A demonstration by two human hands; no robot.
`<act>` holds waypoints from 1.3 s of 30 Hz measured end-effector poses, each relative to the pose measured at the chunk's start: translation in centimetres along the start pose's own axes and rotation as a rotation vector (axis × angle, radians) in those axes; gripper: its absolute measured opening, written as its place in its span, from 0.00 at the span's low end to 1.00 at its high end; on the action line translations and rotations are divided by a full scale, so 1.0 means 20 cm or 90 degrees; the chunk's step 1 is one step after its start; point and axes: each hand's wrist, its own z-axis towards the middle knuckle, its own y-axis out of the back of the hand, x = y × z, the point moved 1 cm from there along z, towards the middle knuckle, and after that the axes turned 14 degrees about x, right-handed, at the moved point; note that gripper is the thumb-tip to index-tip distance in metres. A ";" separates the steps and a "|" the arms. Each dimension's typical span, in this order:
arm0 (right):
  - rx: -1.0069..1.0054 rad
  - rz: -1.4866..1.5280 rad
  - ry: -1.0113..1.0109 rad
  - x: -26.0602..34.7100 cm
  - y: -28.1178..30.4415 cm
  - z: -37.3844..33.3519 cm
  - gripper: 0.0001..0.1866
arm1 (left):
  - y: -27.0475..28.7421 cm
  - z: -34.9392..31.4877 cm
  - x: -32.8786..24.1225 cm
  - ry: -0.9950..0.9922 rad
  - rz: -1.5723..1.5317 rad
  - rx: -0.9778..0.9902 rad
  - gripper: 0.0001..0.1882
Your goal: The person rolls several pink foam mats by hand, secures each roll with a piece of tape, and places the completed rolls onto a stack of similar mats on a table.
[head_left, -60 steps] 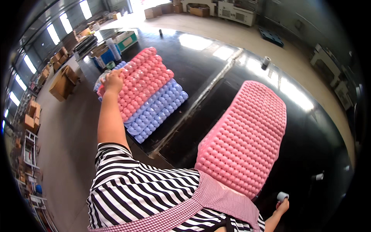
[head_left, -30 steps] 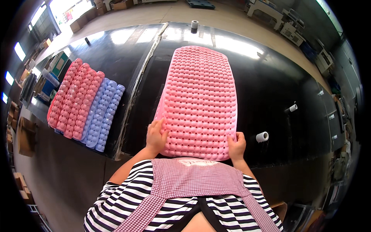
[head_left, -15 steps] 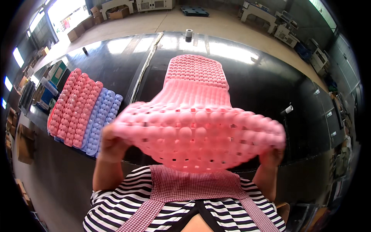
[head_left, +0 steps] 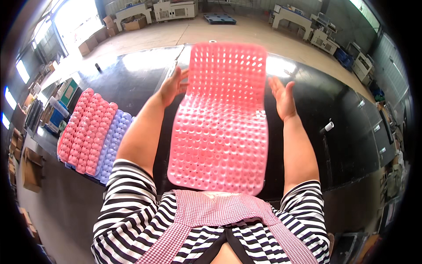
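A long pink bubbled bath mat (head_left: 217, 145) stretches away from me over the black table. Its near half lies against the tabletop, while its far end looks lifted and slightly blurred. Beside the mat's left edge, toward the far end, is my left hand (head_left: 172, 86), open, its fingertips at the edge; whether they touch it I cannot tell. Across from it, my right hand (head_left: 283, 99) is open with the thumb spread, just off the right edge. Neither hand grips anything.
Rolled or folded pink bubbled mats (head_left: 88, 132) and blue ones (head_left: 112, 145) are stacked at the table's left. Behind them stand boxes (head_left: 66, 92). A small white roll (head_left: 329, 126) sits on the black table (head_left: 351, 141) at right. Machines (head_left: 176, 9) and a blue pallet (head_left: 220, 19) are beyond.
The mat's near end has come down from my raised hands onto the table, and its far end has risen. Both hands let go of the near corners and moved forward beside the far half.
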 end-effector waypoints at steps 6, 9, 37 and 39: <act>-0.029 -0.356 -0.117 -0.38 -0.43 -0.86 0.27 | -0.17 -0.78 0.69 -0.010 0.492 -0.094 0.22; 0.007 -0.568 -0.058 -0.34 -0.67 -1.22 0.26 | -0.32 -1.15 0.86 0.016 0.580 -0.142 0.25; 0.144 -0.635 -0.196 -0.38 -0.79 -1.08 0.07 | -0.60 -1.04 0.54 0.121 0.841 0.078 0.09; 0.109 -0.685 -0.095 -0.37 -0.80 -1.08 0.07 | -0.58 -1.04 0.61 0.043 0.873 0.048 0.11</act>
